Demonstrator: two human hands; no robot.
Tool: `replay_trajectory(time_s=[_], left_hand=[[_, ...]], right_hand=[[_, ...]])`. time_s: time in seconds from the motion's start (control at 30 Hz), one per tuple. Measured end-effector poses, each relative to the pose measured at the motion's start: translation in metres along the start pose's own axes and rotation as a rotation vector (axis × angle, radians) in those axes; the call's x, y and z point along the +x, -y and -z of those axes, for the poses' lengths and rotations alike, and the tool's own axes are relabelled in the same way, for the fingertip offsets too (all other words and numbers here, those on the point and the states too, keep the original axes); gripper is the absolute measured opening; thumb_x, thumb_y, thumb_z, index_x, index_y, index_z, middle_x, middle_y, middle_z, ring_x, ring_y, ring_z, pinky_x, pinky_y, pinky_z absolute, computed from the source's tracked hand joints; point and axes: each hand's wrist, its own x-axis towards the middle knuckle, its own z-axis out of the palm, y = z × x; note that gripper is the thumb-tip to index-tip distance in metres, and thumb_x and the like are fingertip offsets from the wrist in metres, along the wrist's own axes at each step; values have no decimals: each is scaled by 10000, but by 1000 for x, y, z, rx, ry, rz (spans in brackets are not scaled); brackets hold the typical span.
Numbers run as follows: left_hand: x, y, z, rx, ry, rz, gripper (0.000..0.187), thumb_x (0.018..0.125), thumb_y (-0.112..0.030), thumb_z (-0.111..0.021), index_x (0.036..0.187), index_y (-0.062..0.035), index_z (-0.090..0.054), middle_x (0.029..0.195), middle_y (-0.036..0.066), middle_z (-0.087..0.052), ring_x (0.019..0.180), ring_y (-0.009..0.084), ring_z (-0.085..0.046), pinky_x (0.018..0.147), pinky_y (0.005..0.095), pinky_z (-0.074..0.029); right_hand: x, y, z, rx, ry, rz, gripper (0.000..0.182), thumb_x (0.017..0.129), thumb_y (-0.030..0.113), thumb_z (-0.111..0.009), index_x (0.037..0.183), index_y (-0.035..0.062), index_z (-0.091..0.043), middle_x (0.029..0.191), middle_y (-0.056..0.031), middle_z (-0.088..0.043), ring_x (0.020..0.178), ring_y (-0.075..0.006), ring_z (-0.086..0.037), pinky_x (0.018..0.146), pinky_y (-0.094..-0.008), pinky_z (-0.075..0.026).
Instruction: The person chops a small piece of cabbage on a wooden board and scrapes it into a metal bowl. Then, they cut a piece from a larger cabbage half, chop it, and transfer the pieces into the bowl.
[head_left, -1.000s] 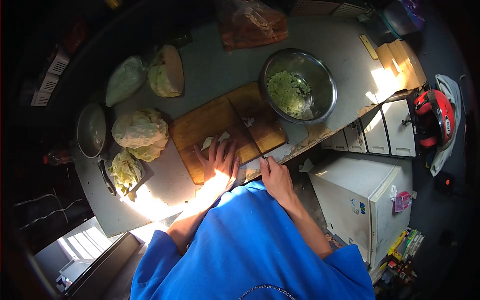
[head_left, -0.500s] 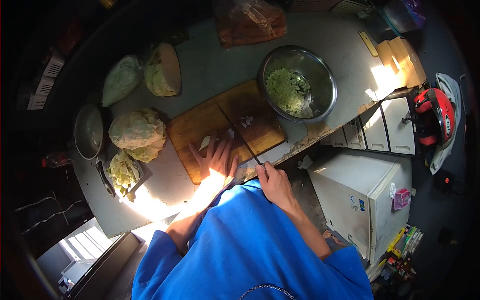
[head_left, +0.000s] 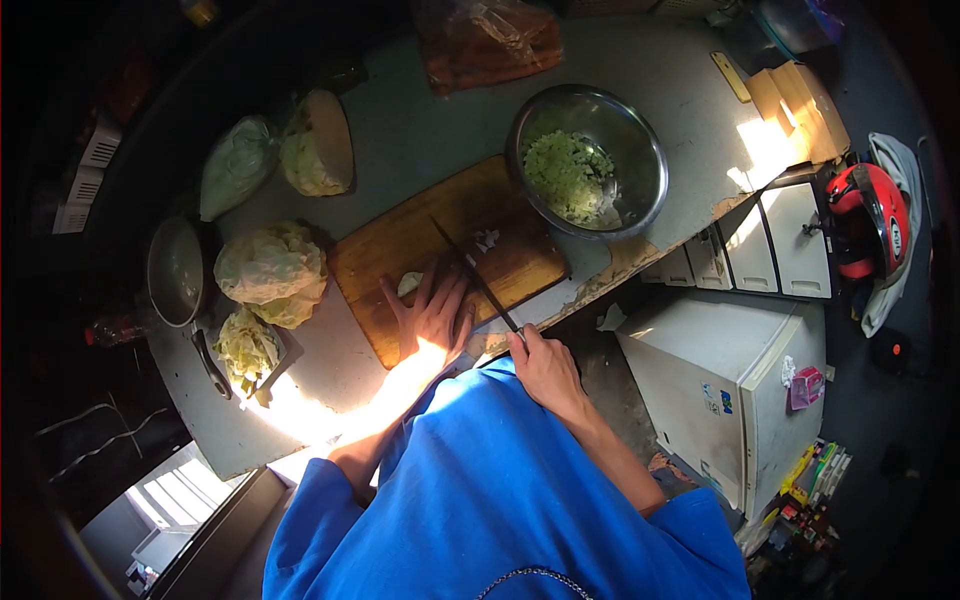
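My right hand (head_left: 548,372) is wrapped round the handle of a kitchen knife (head_left: 478,278), whose dark blade slants across a wooden cutting board (head_left: 375,255). My left hand (head_left: 432,318) lies palm down on the board, left of the blade, with its fingers stretched and apart. A pale cut piece (head_left: 409,284), whose kind I cannot make out, rests by its fingertips. Whatever may be under those fingers is hidden. Small whitish bits (head_left: 486,240) lie on the board to the right of the blade. Beyond the board's right end stands a steel bowl (head_left: 648,195) containing chopped pale green vegetable (head_left: 568,178).
Left of the board are a cabbage (head_left: 270,270), cabbage trimmings (head_left: 246,350) and a frying pan (head_left: 175,270). Farther back lie a cut cabbage (head_left: 318,145), a filled plastic bag (head_left: 237,168) and a bag of carrots (head_left: 490,50). The table's worn edge (head_left: 625,270) runs before me.
The view has shifted slightly. Near the left fingertips, the knife blade has moved a little, and more of the pale piece shows. Both hands keep nearly the same places.
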Motion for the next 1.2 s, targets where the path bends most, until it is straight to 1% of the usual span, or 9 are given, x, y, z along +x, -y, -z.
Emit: replay_trajectory(time_s=[0.07, 0.23, 0.3, 0.37, 0.5, 0.67, 0.77, 0.87, 1.2], left_hand=[[-3, -1, -1, 31, -23, -23, 408, 953, -292, -642, 1336, -152, -651, 1423, 9, -605, 1484, 282, -388, 1096, 858, -76], [-13, -9, 12, 2, -12, -16, 459, 961, -286, -624, 1396, -141, -614, 1457, 25, -572, 1488, 300, -377, 1083, 868, -79], [-13, -11, 13, -14, -23, 9, 482, 969, -298, -607, 1422, -133, -593, 1463, 30, -561, 1489, 304, -370, 1073, 878, -81], [-10, -12, 10, 16, -5, 17, 489, 987, -307, -581, 1446, -138, -574, 1451, 33, -564, 1489, 295, -367, 1078, 874, -70], [-1, -12, 2, 13, -17, 51, 462, 998, -326, -561, 1417, -133, -595, 1444, 38, -567, 1488, 286, -368, 1084, 870, -60], [0, -9, -3, 40, -24, 47, 414, 996, -338, -562, 1324, -101, -649, 1445, 41, -572, 1475, 279, -387, 1083, 873, -60], [1, -8, -2, 23, -22, 49, 414, 992, -342, -567, 1312, -95, -658, 1432, 44, -582, 1475, 279, -387, 1080, 875, -56], [0, -5, -5, 39, 26, 55, 420, 987, -344, -576, 1321, -101, -655, 1437, 39, -581, 1475, 278, -389, 1077, 878, -49], [0, -8, 0, 17, 5, 48, 445, 990, -337, -579, 1376, -120, -625, 1482, 21, -556, 1486, 271, -377, 1074, 880, -54]], right_hand=[[7, 3, 1, -42, -16, 17, 392, 1058, 366, -507, 945, -1, -582, 703, -289, -661, 721, -519, -659, 642, -603, -519], [25, 6, -5, -8, -103, 98, 365, 1047, 329, -536, 900, -3, -580, 673, -286, -648, 676, -506, -656, 599, -586, -522], [24, 4, -1, 30, -136, 104, 368, 1050, 321, -532, 884, -4, -579, 662, -283, -641, 681, -511, -649, 596, -585, -515], [17, 4, 10, 87, -99, 42, 372, 1054, 321, -526, 883, -5, -580, 664, -285, -638, 692, -522, -641, 594, -584, -507], [1, 2, 10, 83, -44, 52, 379, 1055, 317, -533, 884, -21, -557, 668, -291, -610, 714, -524, -618, 599, -572, -468], [-5, 0, 3, 75, -38, 36, 385, 1057, 324, -532, 889, -21, -555, 675, -294, -612, 713, -524, -620, 599, -573, -464], [-5, 4, 6, 134, -32, 26, 383, 1057, 324, -530, 895, -21, -558, 686, -298, -619, 725, -529, -621, 605, -578, -467], [-5, 4, 5, 118, -14, 16, 383, 1058, 324, -526, 898, -22, -559, 703, -300, -626, 736, -534, -621, 611, -589, -466], [2, 7, -1, -23, -13, -14, 391, 1061, 336, -509, 906, -18, -571, 703, -303, -638, 733, -531, -636, 635, -598, -493]])
